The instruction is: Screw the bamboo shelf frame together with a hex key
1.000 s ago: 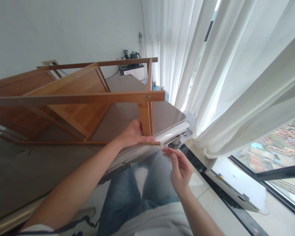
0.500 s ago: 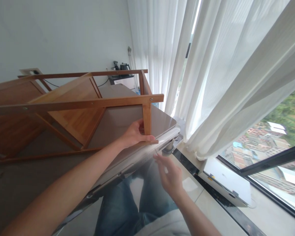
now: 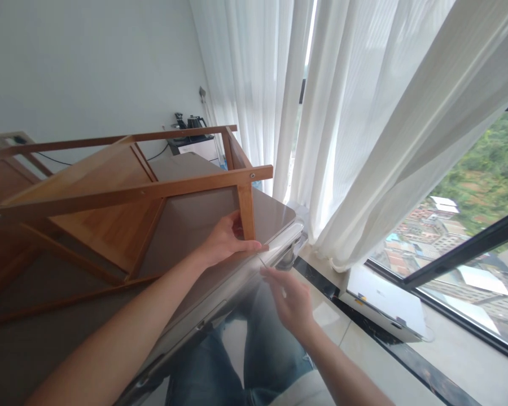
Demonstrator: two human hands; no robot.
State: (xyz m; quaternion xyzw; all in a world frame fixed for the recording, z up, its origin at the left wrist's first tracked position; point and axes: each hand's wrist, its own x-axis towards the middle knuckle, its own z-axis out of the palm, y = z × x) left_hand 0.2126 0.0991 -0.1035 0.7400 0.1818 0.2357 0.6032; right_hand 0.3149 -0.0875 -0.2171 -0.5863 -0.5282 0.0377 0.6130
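Wooden frame (image 3: 173, 187) clasped at right by our left hand (image 3: 224, 239), we should steady the thin rod (image 3: 261, 260) pinched in our right hand (image 3: 291, 299).

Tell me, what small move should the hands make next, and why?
Probably raise the right hand a little, bringing the thin rod-like tool, its material unclear, to the brown wooden rail end. The tool's tip appears just below that end, and the left hand grips the flat brown wooden crosspiece nearby, which should help keep things steady.
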